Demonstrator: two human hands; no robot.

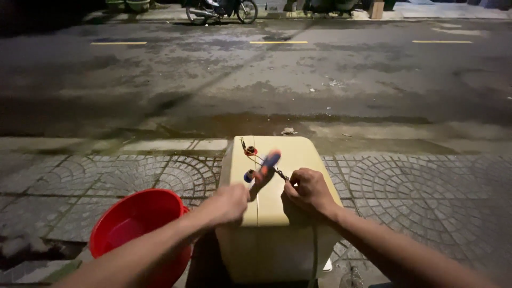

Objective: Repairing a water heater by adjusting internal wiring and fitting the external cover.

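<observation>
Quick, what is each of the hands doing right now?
Left hand: closed around a tool with an orange and blue handle.
Right hand: closed, pinching a thin wire above the cream tank.

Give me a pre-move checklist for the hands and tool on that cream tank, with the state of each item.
1. Left hand grips the blue-and-orange-handled tool: ok.
2. Right hand pinches the thin metal piece: ok.
3. Tool tip seated on the piece: cannot tell, blurred.
4. Cream tank steady on the pavement: ok.
5. Red-ringed port and blue-ringed port exposed: ok.
6. Red basin apart from the hands: ok.
</observation>
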